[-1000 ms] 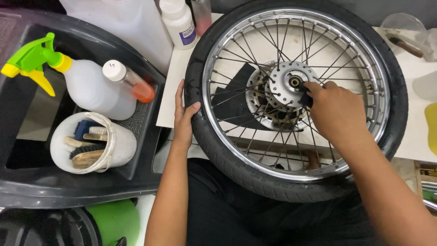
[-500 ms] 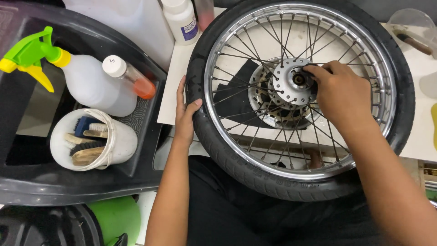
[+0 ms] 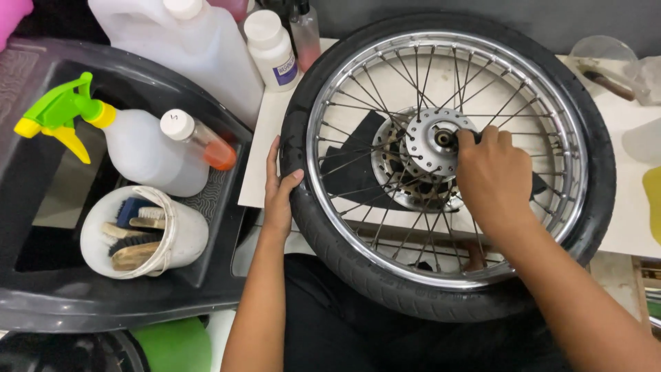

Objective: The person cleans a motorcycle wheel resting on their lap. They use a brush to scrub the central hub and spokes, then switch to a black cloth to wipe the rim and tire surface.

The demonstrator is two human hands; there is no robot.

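The spoked motorcycle wheel [image 3: 447,165] lies flat over the white table's [image 3: 620,220] front edge, where the right hand [image 3: 492,172], fingers clenched on a small dark tool, has shifted closer onto the hub [image 3: 434,141], suggesting continued hub cleaning, while the left hand [image 3: 279,196] still grips the tyre.

The part of the hub [image 3: 432,141] beneath the right hand [image 3: 494,178] is covered, and whatever is pinched in its fingers cannot be made out. The tyre [image 3: 385,275] is overlapped at its lower right by the forearm. The large white jug [image 3: 182,52] is cut off by the top edge. The brushes in the white tub [image 3: 180,238] are only partly seen.
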